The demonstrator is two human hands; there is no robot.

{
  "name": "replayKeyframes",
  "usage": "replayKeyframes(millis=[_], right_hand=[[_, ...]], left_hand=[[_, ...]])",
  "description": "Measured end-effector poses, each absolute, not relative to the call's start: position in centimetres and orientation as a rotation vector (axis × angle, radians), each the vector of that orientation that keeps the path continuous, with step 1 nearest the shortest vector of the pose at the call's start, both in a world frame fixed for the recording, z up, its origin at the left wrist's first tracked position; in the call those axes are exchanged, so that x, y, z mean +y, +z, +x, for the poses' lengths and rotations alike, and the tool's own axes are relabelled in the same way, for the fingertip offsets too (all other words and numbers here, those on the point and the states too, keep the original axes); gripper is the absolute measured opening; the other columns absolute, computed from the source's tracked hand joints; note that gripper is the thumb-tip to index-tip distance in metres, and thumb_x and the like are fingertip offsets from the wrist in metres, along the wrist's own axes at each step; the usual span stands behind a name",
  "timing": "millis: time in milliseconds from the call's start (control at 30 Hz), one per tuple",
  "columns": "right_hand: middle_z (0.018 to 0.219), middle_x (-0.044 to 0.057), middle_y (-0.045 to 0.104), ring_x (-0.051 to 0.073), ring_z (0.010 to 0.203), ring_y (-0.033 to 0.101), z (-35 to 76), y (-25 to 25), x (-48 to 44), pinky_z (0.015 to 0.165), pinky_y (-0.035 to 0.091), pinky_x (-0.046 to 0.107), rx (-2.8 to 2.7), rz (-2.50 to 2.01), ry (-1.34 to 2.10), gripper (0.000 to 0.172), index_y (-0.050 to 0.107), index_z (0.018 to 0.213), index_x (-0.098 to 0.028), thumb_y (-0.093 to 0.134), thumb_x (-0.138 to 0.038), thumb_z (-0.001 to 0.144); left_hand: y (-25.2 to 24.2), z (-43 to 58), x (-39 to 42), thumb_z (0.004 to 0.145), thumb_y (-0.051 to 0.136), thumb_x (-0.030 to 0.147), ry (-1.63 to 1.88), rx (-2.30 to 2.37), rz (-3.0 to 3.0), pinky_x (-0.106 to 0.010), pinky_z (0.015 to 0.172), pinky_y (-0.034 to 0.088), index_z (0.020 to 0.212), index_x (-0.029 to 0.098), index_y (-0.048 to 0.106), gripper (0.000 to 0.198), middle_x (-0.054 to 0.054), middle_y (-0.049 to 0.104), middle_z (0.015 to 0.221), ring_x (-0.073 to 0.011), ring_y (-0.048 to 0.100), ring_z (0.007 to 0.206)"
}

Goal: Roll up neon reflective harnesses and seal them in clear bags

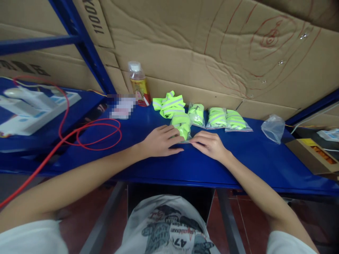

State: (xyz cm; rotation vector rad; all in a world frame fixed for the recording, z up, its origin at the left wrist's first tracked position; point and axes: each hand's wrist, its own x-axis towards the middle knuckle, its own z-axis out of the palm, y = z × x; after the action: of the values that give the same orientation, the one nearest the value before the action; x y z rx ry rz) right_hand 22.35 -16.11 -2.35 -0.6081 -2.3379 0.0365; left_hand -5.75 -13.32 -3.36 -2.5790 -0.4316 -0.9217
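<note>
A clear zip bag [181, 122] with a folded neon-yellow reflective strap inside lies on the blue table in front of me. Its near edge points toward me. My left hand [162, 141] rests over the bag's left side, fingers stretched and apart, thumb off the edge. My right hand [208, 144] is closed, with thumb and fingertips pinching the right corner of the bag's near edge. Just behind lies a loose heap of neon-yellow strap [169, 104] with grey stripes. To the right sit three filled bags, the nearest being a bag [196, 114] of the same strap.
A capped bottle [139, 84] stands against the cardboard wall [169, 42]. At left are a red cable [66, 137] and white power strips [39, 109]. An empty-looking clear bag [274, 127] and an open cardboard box [315, 155] are at right.
</note>
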Motion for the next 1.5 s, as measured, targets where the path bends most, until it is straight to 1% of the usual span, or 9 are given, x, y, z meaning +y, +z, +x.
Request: replayKeyframes(millis=[100, 167, 300, 367, 533, 733, 933, 1133, 1500], right_hand=[[0.094, 0.007, 0.081, 0.019, 0.086, 0.076, 21.7, -1.8, -16.8, 0.076, 0.061, 0.031, -2.251, -0.559, 0.036, 0.013, 0.080, 0.110, -0.020, 0.068, -0.017, 0.106], [0.094, 0.007, 0.080, 0.018, 0.085, 0.076, 21.4, -1.0, -17.2, 0.077, 0.062, 0.031, -2.168, -0.544, 0.047, 0.013, 0.082, 0.109, -0.020, 0.073, -0.015, 0.102], [0.107, 0.009, 0.081, 0.021, 0.097, 0.077, 20.9, 0.8, -18.3, 0.087, 0.064, 0.037, -1.941, -0.591, 0.145, 0.007, 0.085, 0.099, -0.023, 0.084, -0.019, 0.093], [0.102, 0.007, 0.083, 0.022, 0.094, 0.079, 20.7, 1.2, -18.6, 0.086, 0.066, 0.039, -1.840, -0.629, 0.337, 0.002, 0.085, 0.094, -0.023, 0.086, -0.023, 0.092], [0.082, 0.005, 0.082, 0.017, 0.060, 0.070, 20.5, 0.5, -18.1, 0.059, 0.062, 0.034, -1.453, -0.892, 0.808, 0.028, 0.081, 0.086, -0.022, 0.094, -0.046, 0.083], [0.071, 0.001, 0.076, 0.015, 0.055, 0.062, 21.1, 0.8, -16.8, 0.052, 0.057, 0.032, -1.176, -0.869, 1.099, 0.045, 0.078, 0.082, -0.024, 0.102, -0.056, 0.062], [0.073, 0.001, 0.077, 0.012, 0.062, 0.064, 21.9, 0.7, -15.7, 0.057, 0.055, 0.026, -1.169, -1.007, 1.363, 0.041, 0.087, 0.089, -0.020, 0.104, -0.043, 0.061], [0.065, 0.001, 0.073, 0.010, 0.057, 0.060, 22.9, -1.2, -14.3, 0.057, 0.053, 0.026, -1.292, -1.178, 1.450, 0.038, 0.088, 0.085, -0.016, 0.104, -0.042, 0.063], [0.064, 0.000, 0.070, 0.008, 0.055, 0.055, 23.0, -1.9, -13.7, 0.054, 0.047, 0.024, -1.410, -1.240, 1.443, 0.047, 0.088, 0.086, -0.015, 0.104, -0.052, 0.062]], left_hand=[[-2.8, -5.2, -14.0, 0.102, 0.076, 0.022, -1.064, -0.311, -2.392, -0.030, 0.072, 0.051, 0.108, 0.019, 0.073, 0.007, -0.002, 0.076, 0.092, -0.0174, 0.067, 0.082], [-1.7, -5.4, -14.5, 0.099, 0.078, 0.016, -1.150, -0.254, -2.319, -0.030, 0.071, 0.052, 0.110, 0.019, 0.073, 0.013, 0.000, 0.077, 0.091, -0.0157, 0.067, 0.080], [0.5, -6.0, -15.1, 0.091, 0.090, 0.023, -1.352, -0.290, -2.216, -0.032, 0.076, 0.056, 0.117, 0.024, 0.076, 0.029, 0.001, 0.077, 0.092, -0.0166, 0.067, 0.081], [0.9, -6.2, -15.1, 0.089, 0.093, 0.033, -1.500, -0.320, -2.320, -0.031, 0.074, 0.057, 0.117, 0.024, 0.077, 0.033, -0.001, 0.077, 0.093, -0.0162, 0.069, 0.080], [0.1, -5.9, -14.4, 0.084, 0.097, 0.034, -2.048, -0.530, -2.838, -0.028, 0.073, 0.062, 0.104, 0.016, 0.080, 0.031, -0.008, 0.080, 0.096, -0.0169, 0.074, 0.081], [-0.2, -5.2, -14.0, 0.088, 0.093, 0.032, -2.667, -0.807, -2.772, -0.022, 0.062, 0.060, 0.080, 0.015, 0.081, 0.022, -0.005, 0.079, 0.073, -0.0126, 0.072, 0.064], [-1.5, -4.8, -12.9, 0.078, 0.099, 0.049, -2.703, -1.486, -2.991, -0.024, 0.056, 0.062, 0.083, 0.014, 0.081, 0.039, -0.005, 0.078, 0.072, -0.0141, 0.072, 0.059], [-3.4, -4.9, -11.1, 0.072, 0.102, 0.043, -2.550, -2.102, -3.065, -0.024, 0.058, 0.064, 0.087, 0.014, 0.085, 0.037, -0.006, 0.076, 0.072, -0.0135, 0.071, 0.062], [-3.0, -5.1, -10.9, 0.067, 0.103, 0.037, -2.474, -2.148, -3.093, -0.023, 0.057, 0.063, 0.076, 0.014, 0.083, 0.032, -0.007, 0.077, 0.075, -0.0116, 0.069, 0.062]])
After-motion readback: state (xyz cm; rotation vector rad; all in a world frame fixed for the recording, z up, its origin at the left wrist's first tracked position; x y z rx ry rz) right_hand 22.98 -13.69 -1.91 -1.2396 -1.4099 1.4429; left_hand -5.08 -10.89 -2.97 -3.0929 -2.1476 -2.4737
